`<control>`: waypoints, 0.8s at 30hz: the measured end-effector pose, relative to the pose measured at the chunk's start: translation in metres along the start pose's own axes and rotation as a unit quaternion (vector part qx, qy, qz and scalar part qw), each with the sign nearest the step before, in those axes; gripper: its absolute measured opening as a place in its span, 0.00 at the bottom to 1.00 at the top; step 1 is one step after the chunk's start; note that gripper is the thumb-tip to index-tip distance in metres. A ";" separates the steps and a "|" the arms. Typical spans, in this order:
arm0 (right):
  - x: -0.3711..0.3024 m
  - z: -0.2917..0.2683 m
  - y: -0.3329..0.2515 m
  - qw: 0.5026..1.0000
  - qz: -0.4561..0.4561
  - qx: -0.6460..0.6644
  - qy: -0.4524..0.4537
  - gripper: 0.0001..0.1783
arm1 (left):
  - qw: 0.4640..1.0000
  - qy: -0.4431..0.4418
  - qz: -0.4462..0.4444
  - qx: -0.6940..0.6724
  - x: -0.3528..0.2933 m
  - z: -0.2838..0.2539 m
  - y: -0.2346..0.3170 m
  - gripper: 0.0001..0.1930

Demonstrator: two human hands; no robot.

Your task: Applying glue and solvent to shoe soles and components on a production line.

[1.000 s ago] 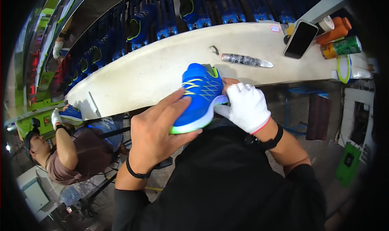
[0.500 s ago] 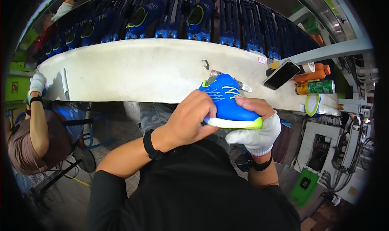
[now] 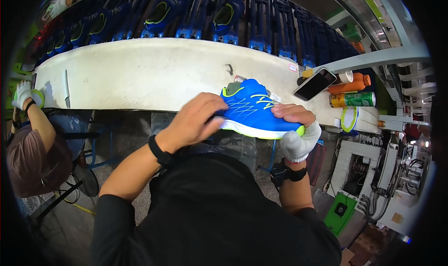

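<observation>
A blue sneaker (image 3: 254, 108) with yellow-green laces and a white and lime sole is tilted above the near edge of the table, its toe to the right. My right hand (image 3: 298, 131), in a white glove with bare fingertips, grips it by the toe, fingers on the upper and thumb by the sole. Bare and loosely bent, my left hand (image 3: 198, 119) is at the heel, with thumb and fingers apart. Whether its fingertips press on the shoe is hard to tell.
Behind the pale table (image 3: 140, 75), a rack conveyor (image 3: 191, 14) carries several blue shoes. At right lie a phone (image 3: 315, 83), an orange bottle (image 3: 352, 82), a drink can (image 3: 352, 99) and a tape roll (image 3: 349, 119). A co-worker (image 3: 35, 154) sits at left; another gloved hand (image 3: 55, 8) is at the conveyor.
The sneaker has turned so its side shows more and its sole less. My left hand has come off the sole's middle and moved left to the heel.
</observation>
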State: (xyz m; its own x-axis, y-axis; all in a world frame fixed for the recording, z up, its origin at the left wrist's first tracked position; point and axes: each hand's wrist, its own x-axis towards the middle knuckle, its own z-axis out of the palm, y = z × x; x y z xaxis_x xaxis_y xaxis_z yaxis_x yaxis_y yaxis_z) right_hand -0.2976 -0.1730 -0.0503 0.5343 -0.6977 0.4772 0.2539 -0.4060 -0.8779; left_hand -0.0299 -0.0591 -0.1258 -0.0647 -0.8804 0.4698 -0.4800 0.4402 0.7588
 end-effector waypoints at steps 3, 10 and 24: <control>-0.012 0.000 0.018 0.990 0.006 0.099 0.103 0.25 | 0.977 -0.021 -0.006 0.212 -0.006 -0.017 -0.005 0.29; 0.016 0.028 0.058 0.956 0.247 0.054 0.152 0.26 | 0.984 0.020 0.107 0.141 0.031 -0.109 0.052 0.42; 0.082 0.093 0.076 0.944 0.005 0.283 0.170 0.38 | 0.986 -0.022 -0.096 0.135 0.092 -0.102 0.047 0.50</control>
State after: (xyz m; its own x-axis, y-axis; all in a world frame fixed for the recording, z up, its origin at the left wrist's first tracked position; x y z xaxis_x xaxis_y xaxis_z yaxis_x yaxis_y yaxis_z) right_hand -0.1589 -0.2062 -0.0813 0.2733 -0.8882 0.3694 0.6915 -0.0856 -0.7173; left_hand 0.0305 -0.1009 -0.0008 0.0146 -0.9521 0.3053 -0.7026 0.2075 0.6807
